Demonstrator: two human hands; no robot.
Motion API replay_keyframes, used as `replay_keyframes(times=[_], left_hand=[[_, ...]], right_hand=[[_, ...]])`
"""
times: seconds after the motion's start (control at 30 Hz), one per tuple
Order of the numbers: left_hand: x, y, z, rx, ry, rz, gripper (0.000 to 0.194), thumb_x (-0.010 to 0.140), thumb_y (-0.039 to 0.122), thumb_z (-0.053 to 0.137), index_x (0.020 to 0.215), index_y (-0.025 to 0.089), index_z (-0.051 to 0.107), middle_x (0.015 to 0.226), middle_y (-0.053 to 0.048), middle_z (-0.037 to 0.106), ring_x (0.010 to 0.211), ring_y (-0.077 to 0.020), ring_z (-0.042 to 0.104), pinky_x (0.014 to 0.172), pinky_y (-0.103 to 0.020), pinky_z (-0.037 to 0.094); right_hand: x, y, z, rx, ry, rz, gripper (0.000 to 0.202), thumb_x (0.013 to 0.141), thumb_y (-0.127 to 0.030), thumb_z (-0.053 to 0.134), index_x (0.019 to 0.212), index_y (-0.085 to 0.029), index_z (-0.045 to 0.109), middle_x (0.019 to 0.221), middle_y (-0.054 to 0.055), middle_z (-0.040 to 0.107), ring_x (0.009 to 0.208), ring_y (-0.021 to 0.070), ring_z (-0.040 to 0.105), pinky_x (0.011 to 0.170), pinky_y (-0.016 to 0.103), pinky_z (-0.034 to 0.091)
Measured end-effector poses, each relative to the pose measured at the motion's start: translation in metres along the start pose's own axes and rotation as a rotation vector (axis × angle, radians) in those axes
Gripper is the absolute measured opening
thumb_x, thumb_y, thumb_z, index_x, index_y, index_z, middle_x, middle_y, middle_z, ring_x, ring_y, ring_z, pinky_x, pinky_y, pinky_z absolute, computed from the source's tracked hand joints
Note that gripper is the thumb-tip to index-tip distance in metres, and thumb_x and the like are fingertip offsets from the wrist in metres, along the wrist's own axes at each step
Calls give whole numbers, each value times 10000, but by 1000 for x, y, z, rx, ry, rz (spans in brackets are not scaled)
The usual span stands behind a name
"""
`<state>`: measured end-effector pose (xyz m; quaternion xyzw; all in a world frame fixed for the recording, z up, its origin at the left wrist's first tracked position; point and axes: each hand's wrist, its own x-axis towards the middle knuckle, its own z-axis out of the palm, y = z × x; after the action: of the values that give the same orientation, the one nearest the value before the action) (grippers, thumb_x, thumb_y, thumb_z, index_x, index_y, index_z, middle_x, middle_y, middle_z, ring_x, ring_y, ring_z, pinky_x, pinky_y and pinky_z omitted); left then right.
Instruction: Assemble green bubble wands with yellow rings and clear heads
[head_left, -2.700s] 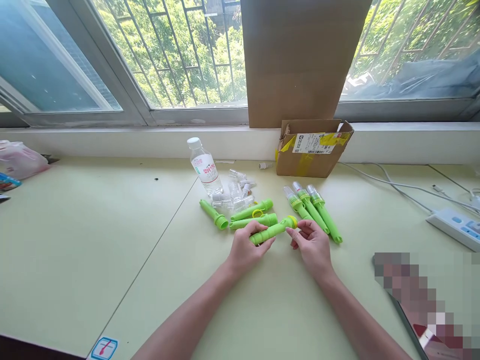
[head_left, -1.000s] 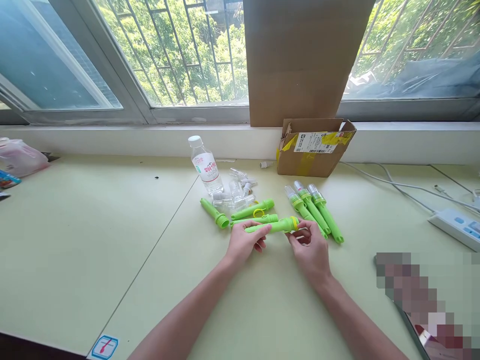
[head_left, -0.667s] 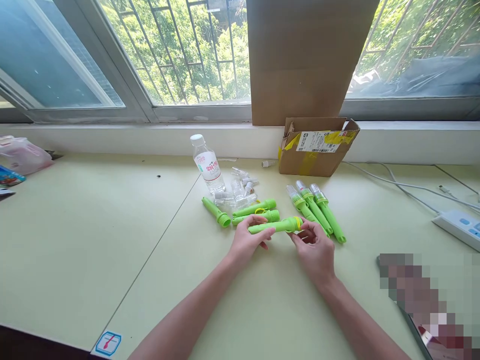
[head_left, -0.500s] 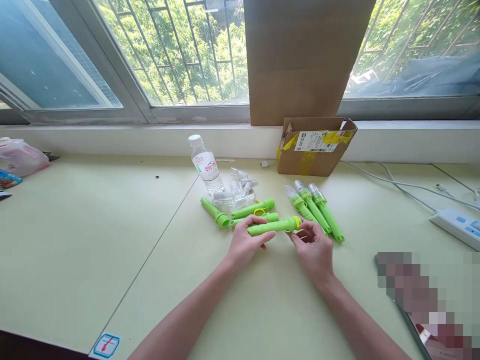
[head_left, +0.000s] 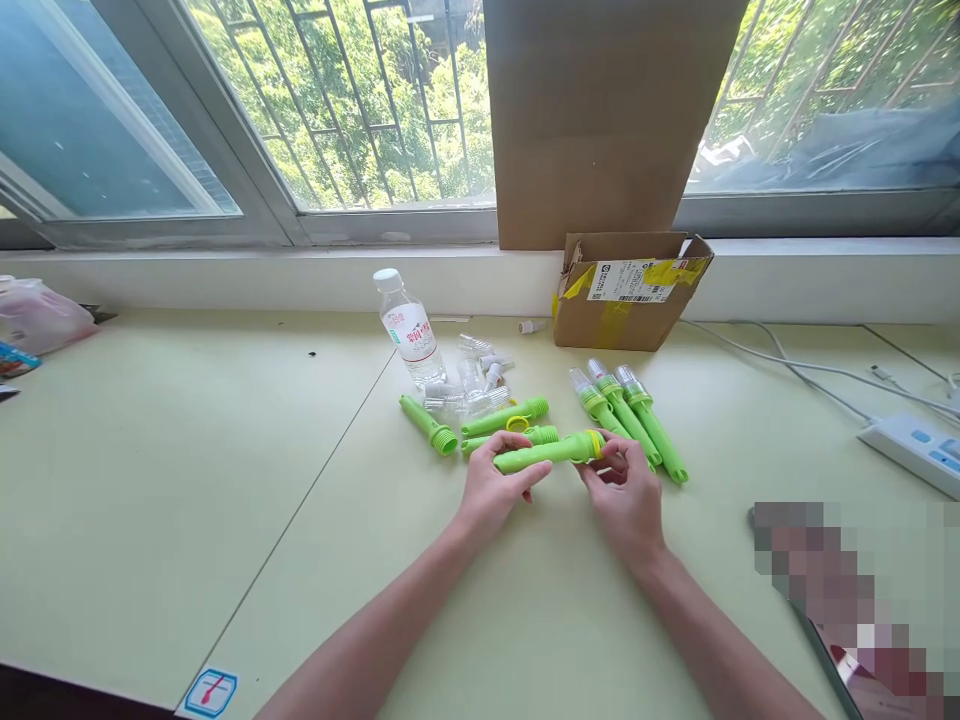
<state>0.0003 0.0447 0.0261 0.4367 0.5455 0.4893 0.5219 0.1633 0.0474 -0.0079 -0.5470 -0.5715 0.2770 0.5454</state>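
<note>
A green tube (head_left: 544,455) with a yellow ring (head_left: 596,443) at its right end lies level between my hands. My left hand (head_left: 495,482) grips its left part, thumb in front and fingers behind. The fingers of my right hand (head_left: 626,490) pinch the ringed end. Just behind are two more green tubes (head_left: 506,415) and a loose yellow ring (head_left: 517,424). Another green tube (head_left: 429,425) lies to their left. Clear plastic caps (head_left: 471,378) are heaped beyond them. Three green tubes with clear caps (head_left: 651,425) lie side by side to the right, partly behind my right hand.
A water bottle (head_left: 409,330) stands behind the caps. An open cardboard box (head_left: 630,320) is against the wall, with a small white piece (head_left: 531,327) beside it. At the right are a power strip (head_left: 911,450), cables and a phone (head_left: 825,640). A pink bag (head_left: 45,318) sits far left.
The view has shifted very slightly. Both hands keep their hold on the green tube, and the fingers of my right hand have moved a little at the yellow ring.
</note>
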Motion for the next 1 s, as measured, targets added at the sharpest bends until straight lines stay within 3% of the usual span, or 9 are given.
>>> replay_keyframes(times=[0.4,0.77,0.9,1.0], left_hand=[[-6,10,2,-15,106,2,361,590,355,834,797,162,611,466,42,582,417,-97,516,463,-220,439],[-5,-1,3,-120,95,-78,369,633,412,800,787,170,568,417,67,515,388,-87,475,439,-207,407],[-8,3,4,-64,89,3,393,633,396,800,857,191,550,671,37,614,401,-64,517,439,-210,462],[-8,4,2,-24,8,100,427,616,354,814,934,210,569,907,-2,617,495,-74,572,460,-227,514]], right_hand=[[-1,-2,0,25,2,23,284,769,-393,696,876,-219,498,1115,98,661,626,145,636,533,298,548],[-3,-2,3,-32,-6,12,327,778,-464,661,875,-220,465,1069,103,671,568,143,609,451,287,515],[-2,1,2,23,-17,68,340,756,-467,686,826,-223,460,982,84,687,489,113,537,429,276,472],[-1,2,1,74,-19,140,354,727,-456,722,823,-224,473,912,65,685,495,117,534,443,272,464]])
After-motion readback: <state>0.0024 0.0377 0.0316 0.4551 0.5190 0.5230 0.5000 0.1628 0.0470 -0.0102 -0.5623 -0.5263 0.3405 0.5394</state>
